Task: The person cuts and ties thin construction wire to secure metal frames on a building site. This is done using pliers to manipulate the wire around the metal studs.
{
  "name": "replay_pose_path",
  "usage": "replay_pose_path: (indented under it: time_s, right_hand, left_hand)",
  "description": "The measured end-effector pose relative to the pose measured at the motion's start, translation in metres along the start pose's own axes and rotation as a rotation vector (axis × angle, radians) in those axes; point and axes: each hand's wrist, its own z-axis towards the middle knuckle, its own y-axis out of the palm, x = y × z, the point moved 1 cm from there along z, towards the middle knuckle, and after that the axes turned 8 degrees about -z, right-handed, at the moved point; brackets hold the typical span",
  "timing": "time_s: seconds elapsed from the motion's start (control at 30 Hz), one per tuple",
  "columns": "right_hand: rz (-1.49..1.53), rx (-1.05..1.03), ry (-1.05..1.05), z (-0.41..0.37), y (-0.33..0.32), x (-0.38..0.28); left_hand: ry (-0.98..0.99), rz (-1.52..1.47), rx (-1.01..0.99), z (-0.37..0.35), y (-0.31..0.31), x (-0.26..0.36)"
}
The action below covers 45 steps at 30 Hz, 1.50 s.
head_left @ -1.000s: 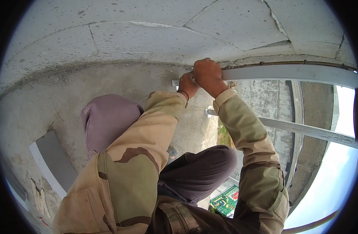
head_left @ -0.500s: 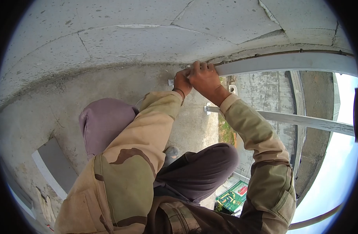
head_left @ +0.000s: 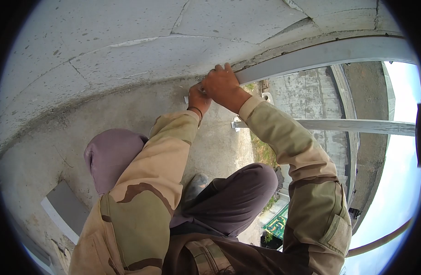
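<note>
My left hand (head_left: 199,99), with a dark band at the wrist, is closed low at the end of a grey metal bar (head_left: 320,58), against my other hand. What lies inside its fingers is hidden. My right hand (head_left: 223,87) has its fingers curled over the bar's end, beside the block wall (head_left: 128,57). The bar runs to the right along the wall. Just below my left hand's side, a small metal bracket (head_left: 186,99) shows on the concrete floor (head_left: 128,107).
A second metal bar (head_left: 348,125) with an end plate (head_left: 236,124) crosses at the right. A grey panel (head_left: 68,206) lies at the lower left. Beyond the bars are a lower concrete wall (head_left: 307,94), a green sign (head_left: 277,222) and sky. My knees are bent.
The view has shifted, so the hands, bars and knees appear somewhat further left, and the hands and bars slightly higher. Both hands keep nearly the same grip at the bar's end.
</note>
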Motion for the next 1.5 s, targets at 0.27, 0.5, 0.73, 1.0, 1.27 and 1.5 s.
replay_pose_path:
  time_s: [0.27,0.5,0.73,1.0,1.27,1.5]
  right_hand:
    - [0.196,0.025,0.128,0.017,0.006,0.0]
    - [0.203,-0.042,0.173,0.007,-0.006,0.003]
    - [0.255,-0.084,0.109,0.031,0.003,0.009]
    - [0.662,0.239,-0.164,-0.072,-0.034,-0.049]
    - [1.067,0.198,-0.051,-0.104,-0.045,-0.048]
    - [0.928,-0.119,-0.452,-0.084,-0.041,-0.073]
  left_hand:
    - [0.075,0.026,-0.05,0.005,-0.002,-0.015]
    - [-0.002,-0.003,-0.017,0.006,0.002,-0.006]
    - [-0.028,0.103,-0.036,0.003,-0.004,0.016]
    - [0.062,0.033,-0.265,0.013,-0.011,0.005]
    - [-0.018,0.257,-0.142,0.0,-0.052,0.012]
    - [-0.131,0.774,-0.173,-0.006,-0.147,0.077]
